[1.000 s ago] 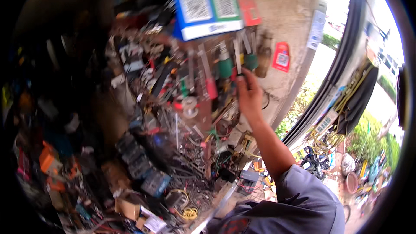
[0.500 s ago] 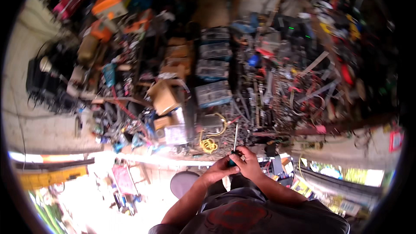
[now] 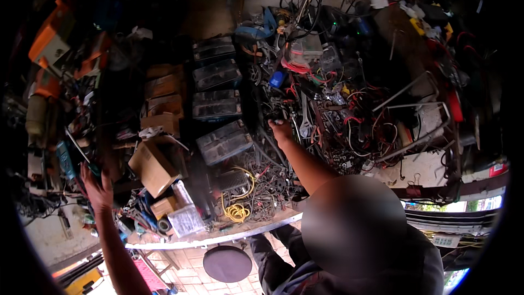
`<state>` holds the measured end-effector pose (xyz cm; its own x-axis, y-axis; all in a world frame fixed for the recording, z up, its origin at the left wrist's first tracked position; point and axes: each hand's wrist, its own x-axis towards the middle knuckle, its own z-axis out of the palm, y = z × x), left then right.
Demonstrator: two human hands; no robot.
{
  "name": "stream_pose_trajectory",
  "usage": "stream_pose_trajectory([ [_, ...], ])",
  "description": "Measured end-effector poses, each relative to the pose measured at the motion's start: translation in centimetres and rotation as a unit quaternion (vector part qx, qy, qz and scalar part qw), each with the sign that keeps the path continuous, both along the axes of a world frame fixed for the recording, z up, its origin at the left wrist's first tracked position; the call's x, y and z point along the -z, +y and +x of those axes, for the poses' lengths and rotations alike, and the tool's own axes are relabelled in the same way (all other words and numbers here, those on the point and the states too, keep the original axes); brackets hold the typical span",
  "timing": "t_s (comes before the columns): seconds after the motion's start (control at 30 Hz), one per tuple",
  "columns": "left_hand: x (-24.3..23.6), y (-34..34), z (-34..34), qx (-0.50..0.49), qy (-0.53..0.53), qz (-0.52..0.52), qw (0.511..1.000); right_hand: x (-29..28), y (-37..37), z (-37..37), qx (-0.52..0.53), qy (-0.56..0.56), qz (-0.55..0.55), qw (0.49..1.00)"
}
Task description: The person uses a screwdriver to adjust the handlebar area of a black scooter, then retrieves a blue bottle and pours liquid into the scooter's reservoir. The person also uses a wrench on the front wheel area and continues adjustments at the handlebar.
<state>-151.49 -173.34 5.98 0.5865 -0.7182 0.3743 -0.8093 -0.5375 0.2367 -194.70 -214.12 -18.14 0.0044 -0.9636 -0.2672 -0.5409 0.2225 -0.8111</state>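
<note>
At the bench's left side my left hand (image 3: 98, 190) is closed around the handle of a screwdriver (image 3: 77, 145). Its long metal shaft slants up and left, past a teal power tool (image 3: 65, 159). My right hand (image 3: 281, 132) reaches far into a heap of tools at the middle, fingers curled; whatever lies in them is too small to make out. Just right of it is a large open-ended wrench (image 3: 305, 114), among other wrenches. A blue cylindrical thing (image 3: 277, 79) lies beyond the hand. A blurred patch covers part of my right side.
Several black dusty cases (image 3: 217, 104) stand in a row between my hands. An open cardboard box (image 3: 153, 168), a coiled yellow cable (image 3: 236, 213) and loose wires lie nearer. Bent metal rods (image 3: 415, 104) stick up at right. A round stool (image 3: 227, 264) stands below the bench edge.
My hands have parted from around the screwdriver near my body. The left has carried it to the left side; the right has stretched forward into the tools. My view has shifted closer over the bench.
</note>
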Motion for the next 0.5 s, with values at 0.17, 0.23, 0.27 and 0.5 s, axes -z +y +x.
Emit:
stream_pose_trajectory([
  [0.17, 0.9, -3.6, 1.9, 0.085, -0.005, 0.106, 0.991, 6.9, -9.5, 0.2, 0.039, 0.111, -0.113, 0.987],
  [0.23, 0.7, -3.7, 2.6, 0.101, -0.024, 0.17, 0.98, 7.0, -12.6, 1.7, 0.062, 0.136, -0.109, 0.983],
  [0.27, 1.0, -4.0, 2.6, 0.099, -0.038, 0.162, 0.981, 7.8, -14.4, 1.8, 0.071, 0.125, -0.09, 0.986],
  [0.5, 1.3, -2.2, 4.0, 0.08, -0.056, 0.253, 0.962, 5.9, -19.5, 10.0, 0.262, 0.181, 0.023, 0.948],
])
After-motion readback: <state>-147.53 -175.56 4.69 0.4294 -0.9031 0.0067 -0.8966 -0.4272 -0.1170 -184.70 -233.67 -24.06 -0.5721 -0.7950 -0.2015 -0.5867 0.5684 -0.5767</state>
